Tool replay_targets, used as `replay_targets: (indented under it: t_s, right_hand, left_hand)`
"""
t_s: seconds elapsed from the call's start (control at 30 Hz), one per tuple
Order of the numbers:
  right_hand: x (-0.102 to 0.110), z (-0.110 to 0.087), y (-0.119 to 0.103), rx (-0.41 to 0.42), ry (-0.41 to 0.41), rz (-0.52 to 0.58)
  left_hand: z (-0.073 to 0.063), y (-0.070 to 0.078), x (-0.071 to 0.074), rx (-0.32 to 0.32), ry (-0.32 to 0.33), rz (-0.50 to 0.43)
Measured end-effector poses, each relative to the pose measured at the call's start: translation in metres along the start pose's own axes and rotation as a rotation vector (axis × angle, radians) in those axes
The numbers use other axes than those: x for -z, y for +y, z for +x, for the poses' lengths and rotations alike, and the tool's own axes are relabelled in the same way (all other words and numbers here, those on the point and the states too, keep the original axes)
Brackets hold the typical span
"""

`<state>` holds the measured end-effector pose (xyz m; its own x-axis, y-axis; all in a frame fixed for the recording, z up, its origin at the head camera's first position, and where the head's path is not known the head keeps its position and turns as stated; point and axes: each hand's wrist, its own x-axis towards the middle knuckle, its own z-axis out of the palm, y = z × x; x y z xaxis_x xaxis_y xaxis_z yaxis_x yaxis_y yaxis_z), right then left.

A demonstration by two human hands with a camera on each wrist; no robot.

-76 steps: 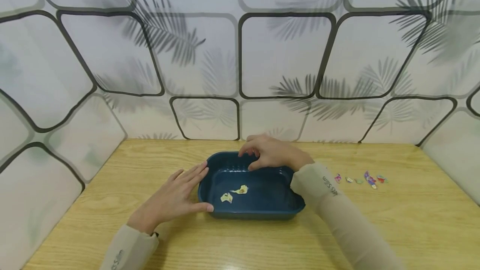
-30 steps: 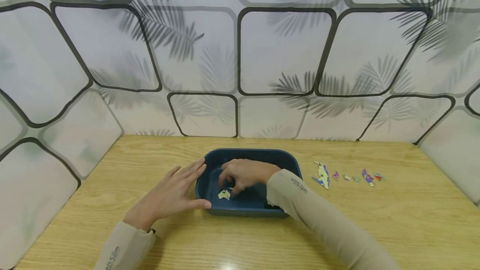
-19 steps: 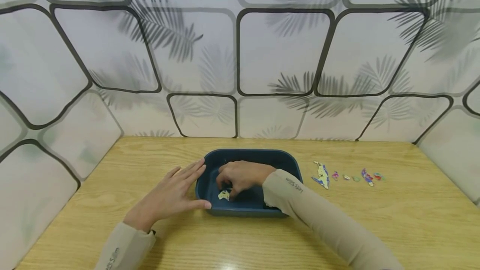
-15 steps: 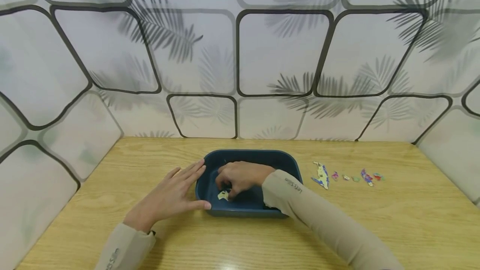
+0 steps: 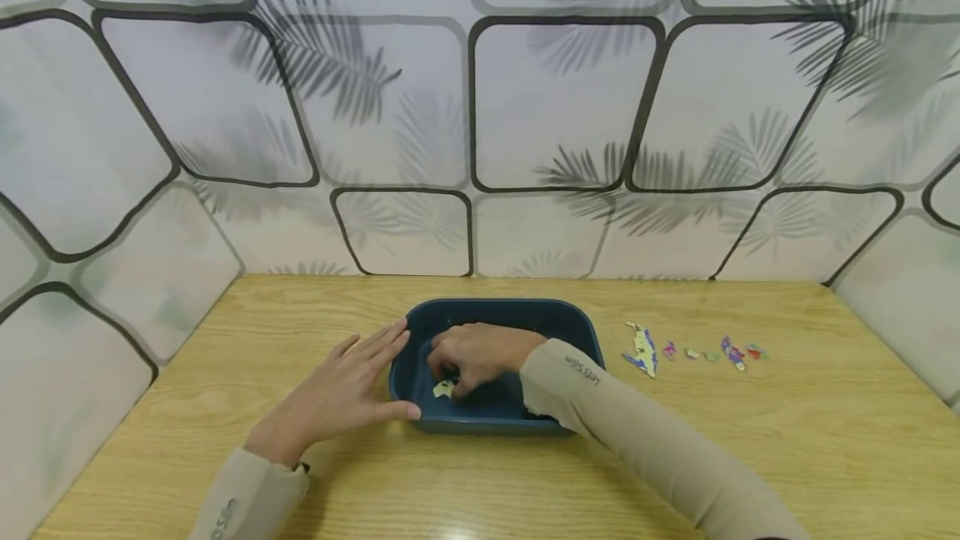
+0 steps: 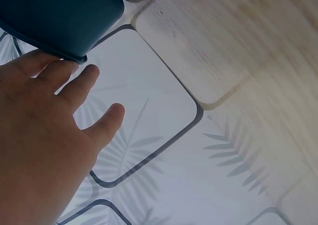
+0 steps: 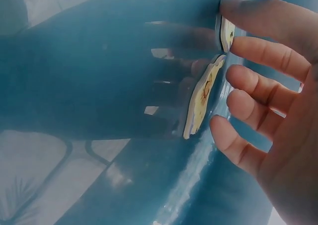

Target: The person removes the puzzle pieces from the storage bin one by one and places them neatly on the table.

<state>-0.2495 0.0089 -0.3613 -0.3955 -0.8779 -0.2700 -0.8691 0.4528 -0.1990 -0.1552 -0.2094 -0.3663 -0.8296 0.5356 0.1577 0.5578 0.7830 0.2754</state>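
Note:
Inside a dark blue basin (image 5: pixel 495 421), my right hand (image 5: pixel 483 354) reaches down toward the floor of its left part. In the right wrist view, thumb and forefinger pinch a thin cream puzzle piece (image 7: pixel 228 34) at its edges; the other fingers curl loosely. A second cream piece (image 7: pixel 204 97) lies on the basin floor just below those fingers. From the head, only part of the pinched piece (image 5: pixel 443 389) shows beside the thumb. My left hand (image 5: pixel 337 394) is spread at the basin's left end, fingertips at the rim and thumb by the near corner.
Right of the basin on the wooden table (image 5: pixel 480 482) lies a larger cream-and-blue cut-out (image 5: pixel 642 351). Several small colourful pieces, among them a pink one (image 5: pixel 669 350) and a purple-red one (image 5: pixel 733 353), form a row further right. A patterned cloth wall (image 5: pixel 562 107) stands behind.
My right hand has come from the basin's far rim down to its left floor, and its fingers have closed in on the cream piece. The left hand stays at the rim.

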Motion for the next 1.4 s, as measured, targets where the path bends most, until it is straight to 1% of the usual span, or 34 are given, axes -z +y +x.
replay_targets:
  t_s: [0.17, 0.47, 0.7, 0.83, 1.07, 1.4]
  right_hand:
    - [0.002, -0.001, 0.001, -0.004, 0.024, 0.029]
    - [0.009, -0.013, 0.008, -0.018, 0.137, 0.097]
    - [0.02, -0.024, 0.01, -0.023, 0.188, 0.075]
    - [0.026, -0.034, 0.013, -0.013, 0.224, 0.073]
    - [0.037, -0.053, 0.021, 0.011, 0.312, 0.078]
    - [0.046, -0.079, 0.035, -0.036, 0.372, 0.08]
  left_hand:
    - [-0.002, 0.0, 0.001, -0.004, 0.006, 0.003]
    - [0.0, 0.001, 0.001, -0.005, 0.0, -0.01]
    - [0.002, 0.003, 0.002, -0.009, 0.008, -0.007]
    - [0.0, 0.003, 0.002, -0.006, 0.011, -0.001]
    - [-0.002, 0.001, 0.0, 0.002, 0.012, 0.0]
    - [-0.002, 0.002, 0.0, 0.006, 0.016, 0.004]
